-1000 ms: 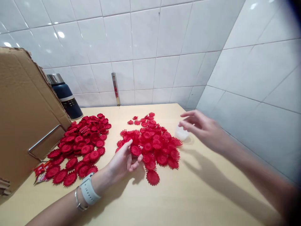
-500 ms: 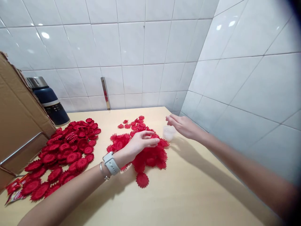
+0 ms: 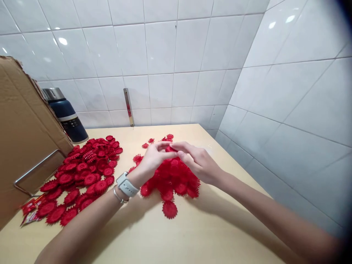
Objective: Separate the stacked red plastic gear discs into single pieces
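Observation:
My left hand (image 3: 151, 159), with a pale watch and a bracelet at its wrist, pinches a red fringed fabric flower (image 3: 169, 149) between thumb and fingers. Against that flower, my right hand (image 3: 202, 163) has its thumb and fingers drawn together; whatever sits in its fingertips is too small to make out. Both hands are just above a heap of red flowers (image 3: 176, 172) in the middle of the table. Behind the right hand a clear little container (image 3: 209, 148) shows only faintly, mostly covered.
A second heap of red flowers (image 3: 90, 167) spreads over the table's left side. Beyond it stand a cardboard box (image 3: 30, 121) with a metal wire stand (image 3: 38, 168) and a dark blue bottle (image 3: 68, 121). Red wrappers (image 3: 31, 211) lie front left. Tiled walls border the back and right.
My right hand has moved left from above the clear container to meet the left hand at the flower. The left hand keeps its hold. The view has shifted slightly.

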Tool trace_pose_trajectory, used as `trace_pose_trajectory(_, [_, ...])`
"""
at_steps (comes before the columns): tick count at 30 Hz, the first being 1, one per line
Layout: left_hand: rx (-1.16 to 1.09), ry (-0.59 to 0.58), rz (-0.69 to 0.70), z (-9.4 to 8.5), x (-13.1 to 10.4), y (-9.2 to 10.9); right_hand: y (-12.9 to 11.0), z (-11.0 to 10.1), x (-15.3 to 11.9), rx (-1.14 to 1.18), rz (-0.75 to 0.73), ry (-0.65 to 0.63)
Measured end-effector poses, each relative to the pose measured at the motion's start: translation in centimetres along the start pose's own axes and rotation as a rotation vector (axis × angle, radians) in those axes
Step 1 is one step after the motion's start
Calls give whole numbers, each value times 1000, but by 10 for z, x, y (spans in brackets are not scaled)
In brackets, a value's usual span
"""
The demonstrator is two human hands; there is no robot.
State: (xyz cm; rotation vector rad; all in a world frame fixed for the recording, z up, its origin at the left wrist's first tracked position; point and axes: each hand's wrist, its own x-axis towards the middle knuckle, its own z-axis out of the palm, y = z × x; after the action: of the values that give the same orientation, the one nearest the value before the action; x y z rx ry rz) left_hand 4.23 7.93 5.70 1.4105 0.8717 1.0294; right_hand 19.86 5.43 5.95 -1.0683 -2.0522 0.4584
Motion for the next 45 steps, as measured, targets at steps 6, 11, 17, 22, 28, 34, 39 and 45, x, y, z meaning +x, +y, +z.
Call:
trace_pose_trajectory(6, [-14,62,107,-27,16,22,-9,3,35,105,-61,184])
trace_pose_trajectory(11, [6,49,124,-32,16,23,-3,8,41,171,-86,167])
trace_pose_trajectory(17, [43,63,90,-42,26,12,13,18,38,155,-143,50])
trace_pose_trajectory(22, [77,-15,37,-45,25,14,20,17,40,136,-136,23])
trace_pose_trajectory(28, [107,-66,-32,-44,26,11,19,16,39,161,-172,-39])
trace_pose_trajectory(34, [184,-50,-114,-53,26,18,23,-4,46,54,-12,13])
trace_pose_trajectory(39, [222,55,-74,-65,21,41,2,2,29,-19,-7,-677])
trace_pose_trajectory(45, [253,163,127,-81,12,61,-10,54,3,-249,-31,-795])
